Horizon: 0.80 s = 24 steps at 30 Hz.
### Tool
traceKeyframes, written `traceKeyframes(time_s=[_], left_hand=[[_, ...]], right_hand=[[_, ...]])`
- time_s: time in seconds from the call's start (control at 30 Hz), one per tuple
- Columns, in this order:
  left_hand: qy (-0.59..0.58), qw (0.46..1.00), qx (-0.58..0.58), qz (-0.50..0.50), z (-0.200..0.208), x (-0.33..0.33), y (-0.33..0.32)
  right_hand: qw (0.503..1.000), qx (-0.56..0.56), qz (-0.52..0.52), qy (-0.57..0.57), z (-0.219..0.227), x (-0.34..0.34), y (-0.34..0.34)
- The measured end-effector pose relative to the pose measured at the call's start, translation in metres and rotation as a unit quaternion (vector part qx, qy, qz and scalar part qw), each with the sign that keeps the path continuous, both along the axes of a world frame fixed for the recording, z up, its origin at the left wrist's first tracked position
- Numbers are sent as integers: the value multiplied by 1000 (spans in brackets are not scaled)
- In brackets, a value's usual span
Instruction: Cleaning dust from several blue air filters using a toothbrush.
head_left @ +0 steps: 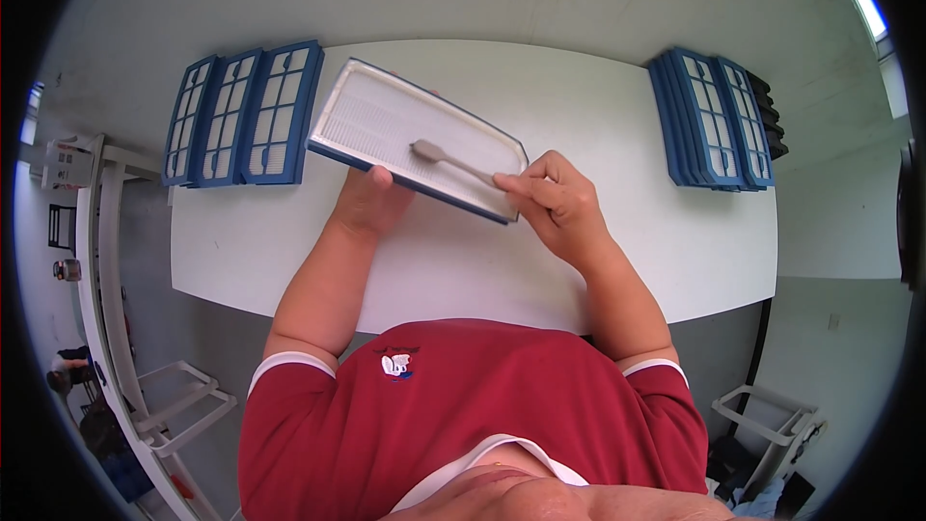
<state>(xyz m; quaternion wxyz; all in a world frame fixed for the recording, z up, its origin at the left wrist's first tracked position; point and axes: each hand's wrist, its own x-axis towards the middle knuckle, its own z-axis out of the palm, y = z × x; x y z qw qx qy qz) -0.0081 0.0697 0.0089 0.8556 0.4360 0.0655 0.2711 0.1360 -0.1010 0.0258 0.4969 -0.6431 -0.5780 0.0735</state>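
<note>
A rectangular air filter (376, 121), with white pleats and a blue frame, is held tilted above the table by my left hand (376, 198). The thumb shows at its near edge; the other fingers are mostly hidden behind it, with tips just visible at the far edge. Between the thumb and fingers of my right hand (555, 198) is the handle of a small grey-brown brush (446, 155). Its head lies over the pleated face, near the middle of the filter. Whether the bristles touch the pleats I cannot tell.
On the white table (463, 275), several blue-framed filters (229, 116) stand in leaning stacks at the far left. More blue filters (709, 116) lean at the far right, beside black parts (765, 116). The wall rises behind the table's far edge.
</note>
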Motion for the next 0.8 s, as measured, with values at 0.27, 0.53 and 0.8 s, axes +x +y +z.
traceKeyframes(time_s=[0.27,0.53,0.8], left_hand=[[6,1000,-13,20,-6,-7,4],[-5,1000,28,-4,2,2,0],[-13,999,25,15,3,-1,2]], right_hand=[[998,-25,55,37,-1,-1,0],[997,16,-65,-34,-5,10,4],[997,19,-72,-23,-7,11,5]])
